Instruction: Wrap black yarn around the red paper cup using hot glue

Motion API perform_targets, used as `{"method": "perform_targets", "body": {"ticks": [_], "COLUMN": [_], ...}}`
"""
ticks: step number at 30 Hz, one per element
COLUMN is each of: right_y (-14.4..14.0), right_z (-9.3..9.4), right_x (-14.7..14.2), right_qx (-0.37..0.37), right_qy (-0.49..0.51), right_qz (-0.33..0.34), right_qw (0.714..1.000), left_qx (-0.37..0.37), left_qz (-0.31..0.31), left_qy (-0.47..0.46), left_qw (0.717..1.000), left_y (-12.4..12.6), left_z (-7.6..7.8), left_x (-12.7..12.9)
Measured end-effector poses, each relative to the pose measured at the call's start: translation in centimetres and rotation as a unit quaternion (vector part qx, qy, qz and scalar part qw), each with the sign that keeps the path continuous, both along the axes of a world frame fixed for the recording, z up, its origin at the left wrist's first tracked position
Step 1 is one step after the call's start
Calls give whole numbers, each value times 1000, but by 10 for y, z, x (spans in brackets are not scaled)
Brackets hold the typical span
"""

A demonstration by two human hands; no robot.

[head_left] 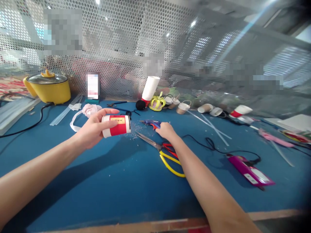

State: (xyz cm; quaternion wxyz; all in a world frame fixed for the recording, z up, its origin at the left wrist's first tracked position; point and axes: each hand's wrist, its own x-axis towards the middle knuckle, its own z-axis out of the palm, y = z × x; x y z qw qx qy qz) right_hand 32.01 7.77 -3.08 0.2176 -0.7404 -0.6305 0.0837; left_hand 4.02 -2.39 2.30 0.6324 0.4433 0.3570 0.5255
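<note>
My left hand [91, 129] is wrapped round a red and white paper cup [121, 128], held on its side above the table with its dark-edged end facing right. My right hand [167, 131] grips a blue hot glue gun [152, 123] with an orange trigger; its nozzle points left, toward the cup's side of the table. Below the glue gun lies a pair of scissors [172, 158] with yellow and red handles, its blades pointing up and left. My right forearm covers part of the handles. Behind my left hand is a pale pink fabric flower [91, 110] with a white ribbon.
A yellow electric pot [52, 89] and a phone [92, 86] stand at the back left. Stacked paper cups [150, 89], a yellow crown-like piece [157, 103] and small cup baskets [183, 108] line the perforated screen. A purple power strip [250, 171] with a black cord lies right.
</note>
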Motion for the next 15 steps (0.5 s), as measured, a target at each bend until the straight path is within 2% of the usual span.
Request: {"method": "perform_targets", "body": {"ticks": [4,7,9,11,13,15], "right_y": [-9,-34,-58,-83,-104,-118], "right_z": [18,45,62,74,79,78], "right_x": [-2,-9,-17,-26,-35,-41], "right_qx": [19,32,13,-10,8,27], "right_qy": [58,150,334,396,397,371], "right_qz": [-8,44,144,210,256,286], "right_qw": [998,987,932,894,882,883], "left_qx": [-4,25,60,93,117,133], "left_qz": [-17,-1,9,17,29,43], "left_qy": [-16,-20,-7,20,52,77], "left_qw": [1000,999,998,995,991,987], "left_y": [1,2,3,4,5,5], "left_z": [3,4,4,3,3,3], "left_x": [-3,-3,-3,-3,-4,-6]}}
